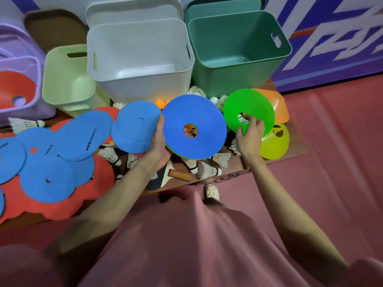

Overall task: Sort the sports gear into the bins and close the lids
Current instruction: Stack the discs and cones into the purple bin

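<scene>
— Left hand [158, 139] grips a stack of disc cones, blue cone [193, 126] on top, held up before the white bin [138, 52].
— And the right hand [249, 133]?
— Pinching the green cone [255, 108] at its centre hole, with the orange cone [275, 104] and yellow cone [273, 146] just beside it.
— Bins?
— White and green bin [238, 52] stand open; shuttlecocks [207, 169] lie scattered below.
</scene>
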{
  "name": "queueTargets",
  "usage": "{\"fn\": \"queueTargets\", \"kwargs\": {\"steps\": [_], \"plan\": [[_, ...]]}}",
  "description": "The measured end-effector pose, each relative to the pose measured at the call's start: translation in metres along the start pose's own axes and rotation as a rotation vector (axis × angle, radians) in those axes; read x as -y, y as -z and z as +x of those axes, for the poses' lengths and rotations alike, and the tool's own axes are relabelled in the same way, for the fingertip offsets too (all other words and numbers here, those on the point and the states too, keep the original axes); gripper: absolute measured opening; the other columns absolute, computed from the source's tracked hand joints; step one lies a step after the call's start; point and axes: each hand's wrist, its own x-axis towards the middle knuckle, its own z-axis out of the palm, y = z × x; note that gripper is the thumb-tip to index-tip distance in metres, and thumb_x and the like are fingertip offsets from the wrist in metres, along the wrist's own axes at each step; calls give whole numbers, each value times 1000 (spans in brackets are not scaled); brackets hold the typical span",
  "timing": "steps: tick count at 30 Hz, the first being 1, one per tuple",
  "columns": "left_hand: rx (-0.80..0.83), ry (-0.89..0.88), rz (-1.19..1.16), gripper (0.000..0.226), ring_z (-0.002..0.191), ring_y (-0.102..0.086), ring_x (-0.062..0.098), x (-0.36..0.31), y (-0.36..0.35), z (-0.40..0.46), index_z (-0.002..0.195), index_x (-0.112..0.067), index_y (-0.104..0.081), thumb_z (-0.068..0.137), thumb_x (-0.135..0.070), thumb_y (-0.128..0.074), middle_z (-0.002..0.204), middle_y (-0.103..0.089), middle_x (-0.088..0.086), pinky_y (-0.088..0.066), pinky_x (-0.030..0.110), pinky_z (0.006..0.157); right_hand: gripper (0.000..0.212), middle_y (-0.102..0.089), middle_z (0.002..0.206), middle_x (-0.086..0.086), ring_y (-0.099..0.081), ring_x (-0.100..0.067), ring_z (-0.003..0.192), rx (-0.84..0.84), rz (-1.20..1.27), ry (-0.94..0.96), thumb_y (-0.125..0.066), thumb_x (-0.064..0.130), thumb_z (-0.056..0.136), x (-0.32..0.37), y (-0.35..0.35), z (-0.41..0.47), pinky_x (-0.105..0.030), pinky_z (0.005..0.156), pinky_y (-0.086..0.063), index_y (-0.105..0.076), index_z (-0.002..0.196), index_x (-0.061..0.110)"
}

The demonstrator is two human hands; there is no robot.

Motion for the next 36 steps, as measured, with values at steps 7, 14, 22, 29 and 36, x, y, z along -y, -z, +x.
{"fn": "queueTargets", "kwargs": {"steps": [7,14,22,29,36], "plan": [[-98,-77,-48,46,108,-65,18,19,-60,11,124,-26,-59,99,-53,-32,119,-68,-2,-53,43,92,75,-35,138,-26,-34,-41,126,73,-404,-122,-66,21,83,-60,36,69,-47,99,-31,-26,142,-3],[-237,-178,-168,46,112,-63,20,35,-92,17,129,-23,-56,98,-50,-37,127,-63,-1,-51,45,94,36,-45,123,-26,-40,-41,117,129,-390,-70,-58,16,86,-84,44,108,-45,93,-30,-50,116,-2],[-316,-254,-168,44,114,-62,20,43,-106,14,128,-25,-57,97,-52,-40,127,-63,-2,-49,48,98,40,-52,117,-28,-45,-41,110,264,-403,-5,-62,32,87,-94,42,127,-42,91,-31,-58,108,-2],[-305,-309,-219,45,118,-60,22,40,-103,12,130,-24,-55,101,-49,-30,132,-60,2,-51,43,93,16,-58,89,-17,-53,-33,77,70,87,125,-39,9,99,-81,57,131,-29,59,-21,-46,106,-4],[-367,-289,-129,42,110,-64,18,39,-107,16,121,-30,-61,98,-55,-34,122,-66,-5,-53,44,90,21,-54,88,-20,-45,-22,75,-176,322,57,-38,5,99,-80,76,131,-32,65,-30,-45,109,-12]]}}
